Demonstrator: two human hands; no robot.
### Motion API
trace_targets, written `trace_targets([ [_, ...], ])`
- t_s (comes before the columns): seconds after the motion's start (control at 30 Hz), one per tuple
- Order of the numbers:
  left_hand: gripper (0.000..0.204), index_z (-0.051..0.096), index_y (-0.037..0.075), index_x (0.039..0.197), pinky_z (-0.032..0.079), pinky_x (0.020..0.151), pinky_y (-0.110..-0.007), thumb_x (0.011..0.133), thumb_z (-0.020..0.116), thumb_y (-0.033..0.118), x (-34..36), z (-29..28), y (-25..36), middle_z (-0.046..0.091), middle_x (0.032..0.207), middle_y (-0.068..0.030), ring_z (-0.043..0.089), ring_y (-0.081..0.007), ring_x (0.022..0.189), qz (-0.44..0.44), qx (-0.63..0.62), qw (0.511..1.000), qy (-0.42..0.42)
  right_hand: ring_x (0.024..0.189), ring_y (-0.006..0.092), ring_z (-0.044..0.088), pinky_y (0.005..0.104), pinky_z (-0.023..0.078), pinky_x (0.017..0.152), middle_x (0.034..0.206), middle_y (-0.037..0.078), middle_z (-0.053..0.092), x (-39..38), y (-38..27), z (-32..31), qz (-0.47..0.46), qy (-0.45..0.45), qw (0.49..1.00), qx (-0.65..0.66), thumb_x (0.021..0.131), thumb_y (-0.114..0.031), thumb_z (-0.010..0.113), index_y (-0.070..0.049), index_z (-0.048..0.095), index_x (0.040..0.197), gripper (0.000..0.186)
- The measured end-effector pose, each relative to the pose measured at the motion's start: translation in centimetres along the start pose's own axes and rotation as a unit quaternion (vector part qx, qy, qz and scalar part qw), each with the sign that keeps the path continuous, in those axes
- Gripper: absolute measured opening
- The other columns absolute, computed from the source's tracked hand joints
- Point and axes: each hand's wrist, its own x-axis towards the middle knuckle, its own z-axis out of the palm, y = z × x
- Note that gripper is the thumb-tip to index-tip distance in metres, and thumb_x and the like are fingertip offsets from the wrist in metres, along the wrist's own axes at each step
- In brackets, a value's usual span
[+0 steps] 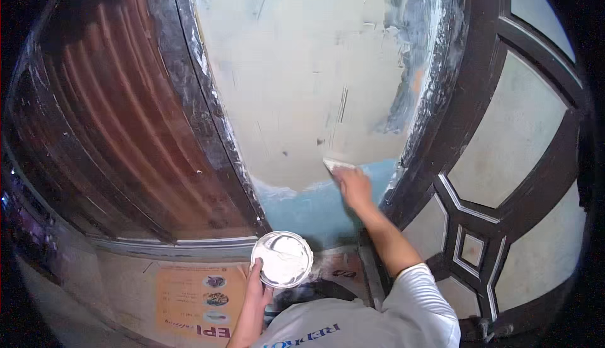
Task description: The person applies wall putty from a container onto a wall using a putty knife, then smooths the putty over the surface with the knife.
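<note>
My left hand (256,285) grips the rim of a round white tub or lid (287,261), with wet white filler on its face. The thumb lies over the edge and the fingers are mostly underneath. Up on the wall, my right hand (355,188) is closed round a putty knife (336,164) whose pale blade meets the plastered surface. Whitish filler (296,96) covers most of this wall panel, with dark streaks and small pits in it. Below the ragged filler edge shows bare blue paint (309,214).
Dark, white-smeared wooden frames (208,105) border the panel. To the left hangs a reddish-brown slatted or draped panel (120,121); to the right stands a dark door with pale insets (517,127). An orange printed sheet (189,297) lies on the floor at lower left.
</note>
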Motion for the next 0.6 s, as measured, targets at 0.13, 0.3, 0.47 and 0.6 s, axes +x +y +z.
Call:
trace_targets([
  [0.13,0.049,0.043,0.002,0.134,0.056,0.085,-0.031,0.097,0.051,0.033,0.8,-1.3,-0.4,0.058,0.126,-0.0117,0.062,-0.0202,0.108,0.017,0.009,1.0,0.013,0.095,0.0293,0.062,0.0429,0.051,0.079,0.103,0.007,0.067,8.5,-5.8,-11.9,-0.022,0.118,0.992,-0.034,0.082,-0.013,0.059,-0.02,0.064,0.116,0.036],
  [0.3,0.053,0.042,0.001,0.135,0.056,0.085,-0.032,0.097,0.05,0.036,1.4,-2.3,-0.6,0.056,0.128,-0.0126,0.063,-0.0224,0.108,-0.009,-0.004,1.0,-0.012,0.1,0.028,0.06,0.0428,0.049,0.08,0.114,0.006,0.064,16.3,-8.7,-20.2,-0.126,0.287,0.94,-0.138,0.076,-0.01,0.059,-0.02,0.061,0.121,0.046],
  [0.47,0.05,0.043,0.002,0.135,0.052,0.094,-0.036,0.098,0.05,0.035,1.6,-2.2,-0.4,0.056,0.13,-0.0132,0.059,-0.023,0.114,-0.028,0.026,0.999,0.026,0.121,0.0284,0.049,0.0456,0.041,0.095,0.136,0.004,0.052,15.6,-7.7,-9.4,-0.084,0.262,0.949,-0.155,0.077,-0.013,0.063,-0.019,0.058,0.126,0.05],
  [0.6,0.048,0.045,0.003,0.133,0.054,0.089,-0.034,0.097,0.05,0.034,1.0,-1.4,-0.7,0.058,0.127,-0.0118,0.061,-0.022,0.11,0.021,0.014,1.0,0.01,0.123,0.0308,0.047,0.0474,0.039,0.097,0.138,0.006,0.051,5.5,-4.5,2.8,-0.061,0.143,0.983,-0.096,0.084,-0.014,0.058,-0.021,0.055,0.132,0.049],
])
